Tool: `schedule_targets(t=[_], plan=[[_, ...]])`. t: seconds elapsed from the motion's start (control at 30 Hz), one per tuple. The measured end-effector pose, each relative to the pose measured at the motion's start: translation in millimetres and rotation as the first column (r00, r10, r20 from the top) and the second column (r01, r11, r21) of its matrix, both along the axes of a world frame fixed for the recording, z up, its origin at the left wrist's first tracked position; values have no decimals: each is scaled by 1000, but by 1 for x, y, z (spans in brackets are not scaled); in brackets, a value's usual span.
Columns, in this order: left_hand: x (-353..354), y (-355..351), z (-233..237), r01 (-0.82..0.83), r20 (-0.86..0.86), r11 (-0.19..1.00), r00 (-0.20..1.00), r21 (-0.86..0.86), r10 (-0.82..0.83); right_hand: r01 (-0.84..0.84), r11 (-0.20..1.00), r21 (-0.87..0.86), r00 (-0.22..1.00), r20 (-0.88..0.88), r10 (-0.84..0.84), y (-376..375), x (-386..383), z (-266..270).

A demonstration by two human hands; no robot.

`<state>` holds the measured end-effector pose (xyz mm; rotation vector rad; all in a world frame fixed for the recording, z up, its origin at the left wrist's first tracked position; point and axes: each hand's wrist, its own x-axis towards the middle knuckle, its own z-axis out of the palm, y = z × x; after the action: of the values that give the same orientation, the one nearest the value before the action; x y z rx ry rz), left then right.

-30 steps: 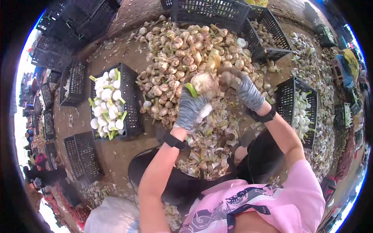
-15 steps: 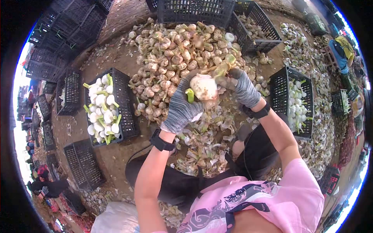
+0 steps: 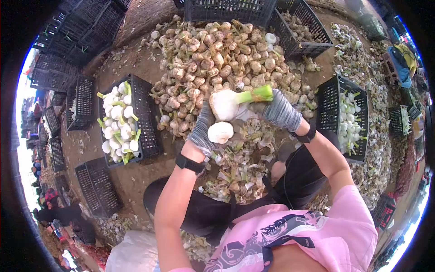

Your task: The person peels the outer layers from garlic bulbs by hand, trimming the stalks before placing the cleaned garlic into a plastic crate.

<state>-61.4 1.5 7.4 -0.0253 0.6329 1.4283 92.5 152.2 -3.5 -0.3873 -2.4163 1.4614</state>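
My left hand [image 3: 200, 131], in a grey knit glove, cups a small peeled white garlic bulb [image 3: 220, 132] in its palm. Just above it is a larger white garlic bulb [image 3: 224, 104] with a green stalk [image 3: 257, 94] pointing right; my left fingers touch its left side. My right hand [image 3: 280, 112], also gloved, grips at the stalk side of this larger bulb. Both hands are raised over the near edge of a big heap of unpeeled garlic [image 3: 217, 54].
A black crate [image 3: 148, 119] of peeled bulbs stands at the left, another black crate [image 3: 329, 105] with peeled bulbs at the right. Peelings [image 3: 240, 170] lie in front of my knees. Empty crates [image 3: 95, 186] stand around; a white sack [image 3: 131, 254] lies bottom left.
The larger bulb has turned so its stalk points right and looks whiter. A small peeled bulb now shows in my left palm. My hands have shifted slightly lower.
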Motion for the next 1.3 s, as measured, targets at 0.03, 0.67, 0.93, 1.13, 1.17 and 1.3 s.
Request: schedule_targets(t=[0.03, 0.67, 0.93, 1.13, 1.17, 1.3], plan=[[-4, 0, 7, 215, 34, 968, 975, 126, -221, 23, 996, 87, 997, -76, -17, 1, -1, -4], [5, -2, 21, 73, -405, 991, 914, 112, -21, -161, -207, -965, 968, -113, -225, 4, 10, 18], [-4, 9, 12, -110, -795, 959, 589, -261, -148, 21, 923, -384, 963, -241, -123, 6, 18, -28], [0, 6, 13, -273, -299, 938, 932, -212, 204, -63, 763, 643, 947, -203, 249, -26, 2, 18], [-2, 6, 14, -241, -323, 951, 931, -196, 169, -45, 997, -58, 962, -272, 27, -32, 6, 12], [-8, 3, 13, -198, -477, 980, 865, -38, 156, -127, 82, -989, 931, -147, -333, -8, 10, -1]])
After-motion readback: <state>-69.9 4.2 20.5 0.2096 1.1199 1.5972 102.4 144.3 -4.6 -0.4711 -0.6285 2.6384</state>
